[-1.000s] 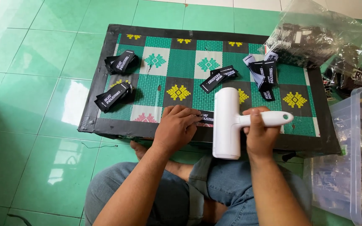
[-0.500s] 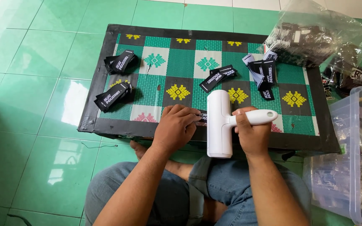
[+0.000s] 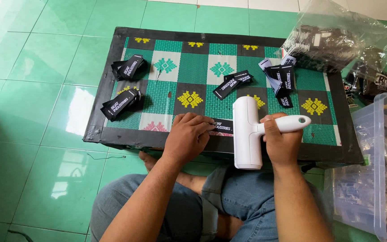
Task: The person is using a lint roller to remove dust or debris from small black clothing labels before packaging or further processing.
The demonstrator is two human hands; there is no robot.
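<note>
Lint roller (image 3: 247,133), white and broad, lay across the near edge of the surface (image 3: 113,134), its drum running toward the person's lap while the right hand (image 3: 282,142) was closed around its handle, which stuck out to the right. That grip appeared to keep the drum flat on the patterned cover. Just to the left of the drum, the left hand (image 3: 189,134) pressed its fingertips down on a small black woven label (image 3: 220,125) with white lettering, seemingly to hold it flat and steady beside the roller; the hand lay flat rather than closed on anything. The surface was a low board with a dark border and a green, white and grey checked cover bearing yellow and green diamond motifs. Two small stacks of black labels (image 3: 122,99) sat near its left edge, one behind the other, apparently sorted apart from a looser pair of labels (image 3: 232,83) in the middle and a scattered bunch (image 3: 281,79) toward the far right. Beyond the right corner sat a crumpled clear plastic bag (image 3: 337,40) holding dark pieces, and a clear plastic tub (image 3: 381,166) stood on the green tiled floor (image 3: 32,58) at the right.
</note>
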